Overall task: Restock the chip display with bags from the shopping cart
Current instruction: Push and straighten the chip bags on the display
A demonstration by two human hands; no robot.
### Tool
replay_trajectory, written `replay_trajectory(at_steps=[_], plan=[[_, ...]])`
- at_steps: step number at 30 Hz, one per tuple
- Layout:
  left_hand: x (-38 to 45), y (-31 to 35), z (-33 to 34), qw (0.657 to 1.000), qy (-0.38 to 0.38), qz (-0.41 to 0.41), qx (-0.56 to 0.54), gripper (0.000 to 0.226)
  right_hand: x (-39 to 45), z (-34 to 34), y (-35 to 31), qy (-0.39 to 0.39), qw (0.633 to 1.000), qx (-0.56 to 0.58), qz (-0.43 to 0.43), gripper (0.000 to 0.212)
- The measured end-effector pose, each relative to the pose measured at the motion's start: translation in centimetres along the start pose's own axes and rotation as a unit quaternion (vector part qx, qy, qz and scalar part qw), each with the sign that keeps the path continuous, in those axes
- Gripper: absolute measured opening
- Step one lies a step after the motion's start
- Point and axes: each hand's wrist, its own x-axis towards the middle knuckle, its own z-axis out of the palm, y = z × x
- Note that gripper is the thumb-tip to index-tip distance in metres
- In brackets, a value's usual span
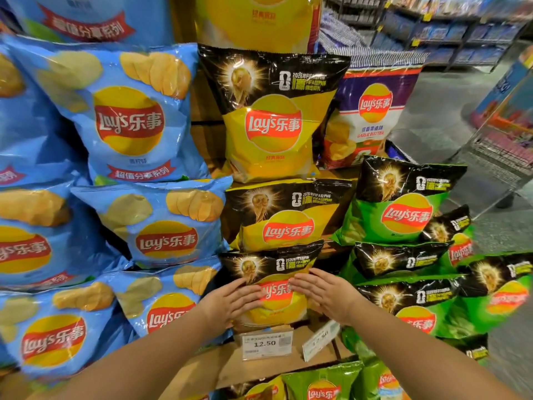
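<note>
Pressing flat with straight fingers, the left hand (pixel 236 298) and right hand (pixel 320 293) hold nothing but rest on the lowest yellow bag (pixel 274 287), wedged between blue bags (pixel 161 301) and green bags (pixel 409 301), above the price tag (pixel 266 344).

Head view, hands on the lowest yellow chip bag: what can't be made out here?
- Lowest yellow-and-black foil chip bag, head view: its logo and sides are covered by the left hand and right hand.
- Shopping cart: not identifiable; only a blurred wire frame at the right.
- Tilted white price tag: angled, digits blurred.
- Background store shelves: motion blur, products unreadable.
</note>
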Motion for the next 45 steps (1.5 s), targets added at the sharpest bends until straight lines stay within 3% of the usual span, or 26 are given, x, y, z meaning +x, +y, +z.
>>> replay_trajectory(at_steps=[7,13,21,28,36,45], plan=[[-1.4,1.4,0.1,0.998,-0.014,-0.029,0.051,0.081,-0.5,-1.5,-1.5,-0.028,0.997,-0.049,-0.049,0.067],[-0.7,-0.1,0.5,0.992,-0.020,-0.112,0.060,0.083,-0.2,-0.9,-0.1,-0.054,0.996,-0.072,0.001,0.084],[-0.7,-1.6,-0.5,0.987,-0.038,-0.109,0.108,0.083,-0.1,-1.3,-1.0,-0.100,0.991,-0.083,0.029,0.083],[-1.9,-2.0,-0.9,0.989,-0.013,-0.141,0.048,0.073,-2.3,-2.3,-0.8,-0.082,0.993,-0.037,0.071,0.078],[-1.5,-1.8,-1.4,0.981,0.027,-0.188,-0.028,0.071,-0.7,-4.2,-0.2,-0.045,0.963,0.130,0.230,0.067],[-1.3,-3.1,-1.9,0.980,0.044,-0.189,-0.038,0.068,-0.6,-4.2,0.3,-0.033,0.965,0.135,0.221,0.072]])
